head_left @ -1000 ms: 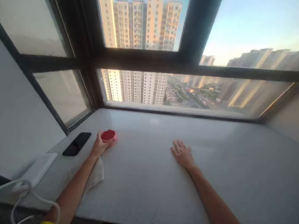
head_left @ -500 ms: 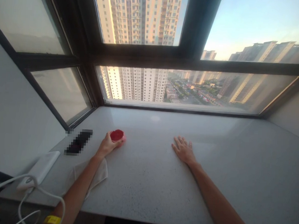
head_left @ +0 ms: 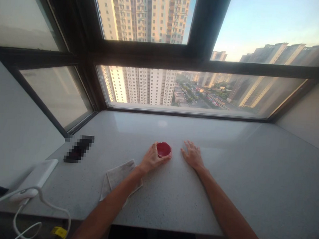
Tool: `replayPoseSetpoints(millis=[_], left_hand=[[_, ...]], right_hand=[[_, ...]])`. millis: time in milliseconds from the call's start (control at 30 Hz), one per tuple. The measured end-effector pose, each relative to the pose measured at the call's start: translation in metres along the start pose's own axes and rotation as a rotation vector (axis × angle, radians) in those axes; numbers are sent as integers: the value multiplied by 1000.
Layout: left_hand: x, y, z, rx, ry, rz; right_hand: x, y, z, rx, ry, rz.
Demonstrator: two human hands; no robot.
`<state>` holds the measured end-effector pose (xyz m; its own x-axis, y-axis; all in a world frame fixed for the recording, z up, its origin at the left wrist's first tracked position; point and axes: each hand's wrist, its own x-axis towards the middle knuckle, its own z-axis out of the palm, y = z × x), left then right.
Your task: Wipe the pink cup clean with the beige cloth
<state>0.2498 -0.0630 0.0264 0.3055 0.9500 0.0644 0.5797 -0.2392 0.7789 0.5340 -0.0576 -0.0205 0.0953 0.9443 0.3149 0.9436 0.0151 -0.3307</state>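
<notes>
Round red-and-pink object (head_left: 163, 149) stands on the speckled stone windowsill (head_left: 197, 204), cupped against the fingers of the left hand (head_left: 153, 158), which curl around its near side with its red top showing beyond them. Well left of those fingers lie a white power bank (head_left: 34, 176) and a pixelated black phone (head_left: 79, 149). A pale cloth (head_left: 119, 178) lies just behind them, under the left wrist. The right hand (head_left: 192, 155) rests flat just beside the object, its fingers (head_left: 188, 148) spread apart.
</notes>
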Motion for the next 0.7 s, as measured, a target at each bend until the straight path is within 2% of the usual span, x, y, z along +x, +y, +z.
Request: replayPoseSetpoints(millis=[67, 133, 167, 200, 233, 267, 367, 433, 500, 600, 700], left_hand=[[-7, -9, -17, -16, -11, 42], [-17, -27, -42, 12, 71, 119], [-22, -39, -55, 54, 127, 138], [-27, -53, -69, 111, 165, 142], [-31, -69, -83, 178, 191, 132], [-34, -84, -95, 239, 217, 114], [-35, -122, -122, 304, 273, 54], [-27, -135, -131, 313, 291, 43], [-16, -139, -133, 331, 297, 52], [0, -137, -127, 371, 291, 66], [8, -136, -119, 407, 288, 64]], right_hand=[[-3, -4, -11, 126, 262, -34], [-15, -18, -25, 244, 497, -154], [-25, -30, -31, 295, 559, -252], [-37, -47, -36, 339, 563, -360], [-50, -67, -39, 378, 528, -477], [-65, -91, -41, 410, 438, -597], [-102, -167, -37, 351, 67, -934], [-113, -211, -30, 277, -120, -1061], [-114, -241, -23, 259, -237, -1082], [-111, -258, -16, 282, -365, -1041], [-119, -243, -23, 320, -440, -977]])
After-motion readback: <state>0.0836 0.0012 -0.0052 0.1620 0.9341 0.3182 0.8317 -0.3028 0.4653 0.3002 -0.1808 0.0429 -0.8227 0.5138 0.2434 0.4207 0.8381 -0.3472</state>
